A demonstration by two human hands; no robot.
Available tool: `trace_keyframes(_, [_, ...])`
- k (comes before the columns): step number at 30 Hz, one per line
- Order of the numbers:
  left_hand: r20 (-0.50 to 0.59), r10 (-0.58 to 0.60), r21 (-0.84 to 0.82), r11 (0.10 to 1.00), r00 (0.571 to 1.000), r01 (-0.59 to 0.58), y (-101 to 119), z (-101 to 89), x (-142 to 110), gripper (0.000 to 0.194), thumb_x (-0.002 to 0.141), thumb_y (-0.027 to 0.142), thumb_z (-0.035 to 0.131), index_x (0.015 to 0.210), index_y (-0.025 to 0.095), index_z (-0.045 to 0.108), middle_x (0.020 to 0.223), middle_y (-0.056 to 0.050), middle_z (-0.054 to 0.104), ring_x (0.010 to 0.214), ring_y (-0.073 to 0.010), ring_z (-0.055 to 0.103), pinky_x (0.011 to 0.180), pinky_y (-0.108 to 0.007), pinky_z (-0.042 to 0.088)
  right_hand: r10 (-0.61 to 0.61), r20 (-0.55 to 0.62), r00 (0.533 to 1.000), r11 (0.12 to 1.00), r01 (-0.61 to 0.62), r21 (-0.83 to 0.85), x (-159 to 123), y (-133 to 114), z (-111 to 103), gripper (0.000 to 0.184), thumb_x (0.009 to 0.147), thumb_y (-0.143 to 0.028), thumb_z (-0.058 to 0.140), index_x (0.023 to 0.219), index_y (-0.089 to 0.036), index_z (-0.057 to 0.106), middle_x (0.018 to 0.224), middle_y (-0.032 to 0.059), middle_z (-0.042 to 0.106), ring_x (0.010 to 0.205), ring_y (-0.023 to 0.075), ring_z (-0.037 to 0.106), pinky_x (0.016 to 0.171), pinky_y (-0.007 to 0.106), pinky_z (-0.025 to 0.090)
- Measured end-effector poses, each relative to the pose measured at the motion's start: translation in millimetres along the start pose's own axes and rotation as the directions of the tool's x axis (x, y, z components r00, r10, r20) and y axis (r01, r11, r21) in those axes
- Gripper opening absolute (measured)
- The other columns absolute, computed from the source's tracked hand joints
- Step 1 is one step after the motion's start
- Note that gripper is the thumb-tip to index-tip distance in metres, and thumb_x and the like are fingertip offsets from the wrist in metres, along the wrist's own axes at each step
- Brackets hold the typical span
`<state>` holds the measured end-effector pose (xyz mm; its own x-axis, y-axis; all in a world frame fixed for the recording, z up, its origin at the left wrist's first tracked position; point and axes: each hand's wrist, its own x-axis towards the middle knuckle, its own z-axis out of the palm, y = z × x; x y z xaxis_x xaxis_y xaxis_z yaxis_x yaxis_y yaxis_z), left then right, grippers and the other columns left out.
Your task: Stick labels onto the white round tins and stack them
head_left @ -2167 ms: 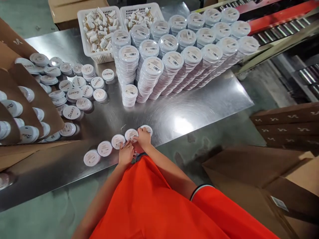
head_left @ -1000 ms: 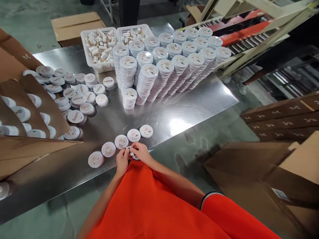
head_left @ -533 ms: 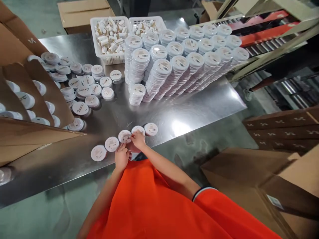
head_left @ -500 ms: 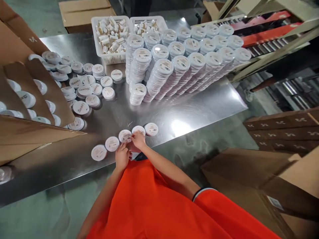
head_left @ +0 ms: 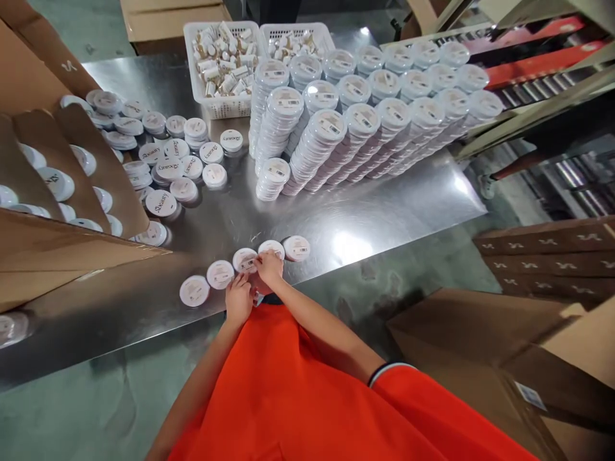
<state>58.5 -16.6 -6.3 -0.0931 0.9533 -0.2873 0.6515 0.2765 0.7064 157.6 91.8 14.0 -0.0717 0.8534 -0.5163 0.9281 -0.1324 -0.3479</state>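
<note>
A row of several round white containers with printed labels runs along the near table edge. My right hand (head_left: 270,267) is closed in a pinch, its fingertips at the right edge of the middle round container (head_left: 244,257). Under that hand lies another round container (head_left: 271,247), partly covered. My left hand (head_left: 239,298) has its fingers bent together at the lower edge of the middle container. Something pale shows between the hands, too small to name. To the left are a labelled round container (head_left: 220,274) and an end one (head_left: 195,291); a further container (head_left: 296,248) stands at the right end.
Tall stacks of round containers (head_left: 331,128) stand at the back of the steel table (head_left: 384,205). Loose containers (head_left: 169,168) lie left, beside an open carton (head_left: 86,250). White baskets (head_left: 223,109) hold small bottles. Cartons (head_left: 480,333) stand right; a person's leg (head_left: 512,168) shows beyond.
The view has shifted slightly, so the table things sit a little further right. Both hands stay at the middle container, with only small finger movement.
</note>
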Motion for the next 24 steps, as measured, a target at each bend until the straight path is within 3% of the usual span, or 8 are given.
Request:
trace_keyframes(4, [0.008,-0.005,0.019,1.000,1.000,0.005,1,0.0,0,0.017,0.087,0.016,0.057,0.072,0.021,0.065,0.139,-0.018,0.064,0.138,-0.0368,0.053,0.113,-0.059,0.039,-0.041,-0.023,0.999,0.997,0.039,-0.070,0,-1,2,0.023,0.097,-0.030,0.056,0.099,-0.018,0.075,0.118,0.0161,0.066,0.109,0.0288,0.058,0.092,0.043,0.043])
trace_keyframes(7, [0.019,-0.005,0.065,0.998,1.000,0.004,2,-0.2,0,0.018,0.087,0.014,0.055,0.074,0.020,0.067,0.140,-0.018,0.064,0.138,-0.0367,0.053,0.113,-0.060,0.040,-0.104,-0.032,0.994,0.987,0.099,-0.127,3,-1,-1,0.021,0.091,-0.034,0.067,0.097,-0.016,0.075,0.117,0.0179,0.067,0.108,0.0307,0.059,0.096,0.047,0.041])
trace_keyframes(11, [0.035,-0.004,0.096,0.995,0.999,0.000,5,-0.2,1,0.021,0.088,0.015,0.053,0.073,0.019,0.067,0.140,-0.021,0.063,0.137,-0.0398,0.053,0.111,-0.063,0.041,-0.151,-0.064,0.986,0.973,0.137,-0.184,11,-1,-8,0.032,0.082,-0.035,0.078,0.107,-0.014,0.073,0.123,0.0211,0.064,0.112,0.0340,0.058,0.099,0.049,0.039])
trace_keyframes(16, [0.025,-0.008,0.088,0.996,1.000,0.006,8,-3.3,6,0.021,0.086,0.016,0.054,0.069,0.020,0.065,0.133,-0.021,0.068,0.132,-0.0395,0.058,0.110,-0.062,0.041,-0.178,-0.011,0.984,0.974,0.175,-0.144,19,-2,-11,0.016,0.090,-0.018,0.063,0.098,-0.014,0.076,0.120,0.0208,0.066,0.107,0.0311,0.062,0.096,0.047,0.041])
trace_keyframes(18, [0.001,-0.028,-0.012,1.000,1.000,0.028,7,-7.5,7,0.022,0.086,0.019,0.054,0.066,0.021,0.064,0.127,-0.019,0.071,0.125,-0.0377,0.063,0.109,-0.059,0.043,-0.205,0.001,0.979,0.974,0.204,-0.100,17,-3,-13,0.021,0.090,-0.010,0.055,0.094,-0.013,0.075,0.114,0.0187,0.068,0.102,0.0277,0.064,0.092,0.043,0.043])
trace_keyframes(20, [-0.069,-0.109,-0.218,0.972,0.992,0.092,6,-13.0,6,0.021,0.086,0.027,0.054,0.070,0.021,0.066,0.122,-0.016,0.074,0.116,-0.0342,0.068,0.107,-0.055,0.046,-0.263,0.019,0.965,0.964,0.264,-0.034,10,-3,-15,0.024,0.091,-0.008,0.052,0.094,-0.016,0.074,0.108,0.0133,0.071,0.098,0.0231,0.064,0.088,0.037,0.045])
trace_keyframes(22, [-0.150,-0.245,-0.447,0.881,0.958,0.155,4,-18.9,3,0.025,0.087,0.038,0.054,0.079,0.021,0.070,0.113,-0.014,0.077,0.108,-0.0302,0.070,0.102,-0.049,0.050,-0.340,0.049,0.939,0.938,0.335,0.085,-2,-2,-14,0.021,0.093,-0.014,0.052,0.094,-0.019,0.073,0.099,0.0068,0.072,0.091,0.0187,0.064,0.082,0.031,0.046])
trace_keyframes(24, [-0.192,-0.349,-0.578,0.796,0.917,0.181,3,-24.0,-2,0.036,0.088,0.049,0.053,0.085,0.019,0.072,0.097,-0.012,0.078,0.097,-0.0272,0.070,0.094,-0.045,0.054,-0.404,0.101,0.909,0.880,0.356,0.315,-17,0,-10,0.014,0.092,-0.021,0.056,0.094,-0.020,0.070,0.092,0.0023,0.071,0.084,0.0159,0.063,0.078,0.028,0.048])
